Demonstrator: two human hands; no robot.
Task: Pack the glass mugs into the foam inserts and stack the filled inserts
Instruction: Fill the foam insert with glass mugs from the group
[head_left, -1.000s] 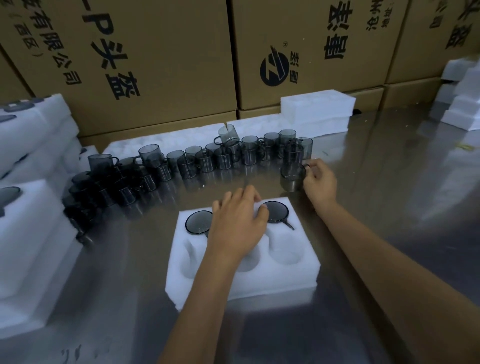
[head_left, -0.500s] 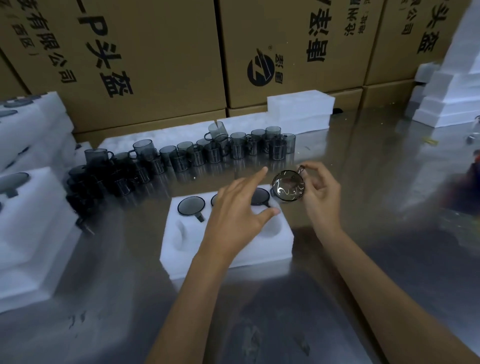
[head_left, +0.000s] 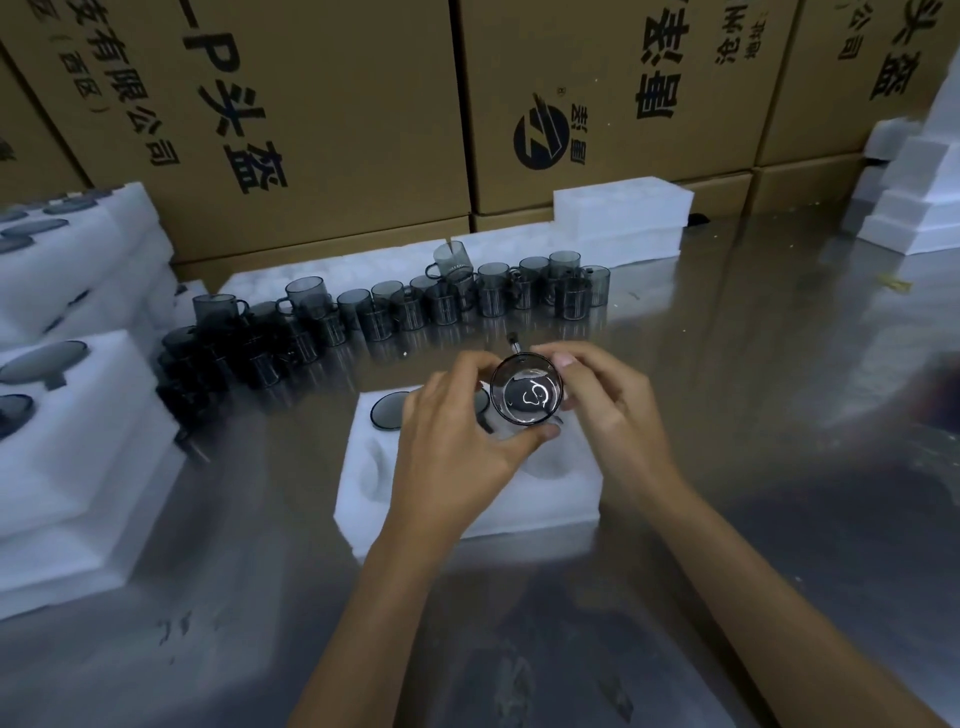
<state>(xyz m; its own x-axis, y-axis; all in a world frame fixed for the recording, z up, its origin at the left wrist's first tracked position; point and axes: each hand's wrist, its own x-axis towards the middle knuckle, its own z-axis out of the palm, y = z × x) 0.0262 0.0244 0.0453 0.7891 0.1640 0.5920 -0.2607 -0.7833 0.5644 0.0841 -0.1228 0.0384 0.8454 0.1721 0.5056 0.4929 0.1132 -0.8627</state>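
Observation:
A smoky glass mug is held above the white foam insert, tipped with its mouth toward me and its handle pointing away. My left hand curls round its left and lower side, and my right hand grips its right side. One mug sits in the insert's far left pocket; another beside it is mostly hidden by my left hand. The near pockets show bare foam. A long row of loose mugs stands behind on the steel table.
Filled foam inserts are stacked at the left. Flat foam pieces lie behind the mug row, and more foam blocks stand at the far right. Printed cardboard boxes wall off the back.
My right hand lifted a mug from the row's right end and brought it over the insert. My left hand left the insert's top and closed on the mug as well.

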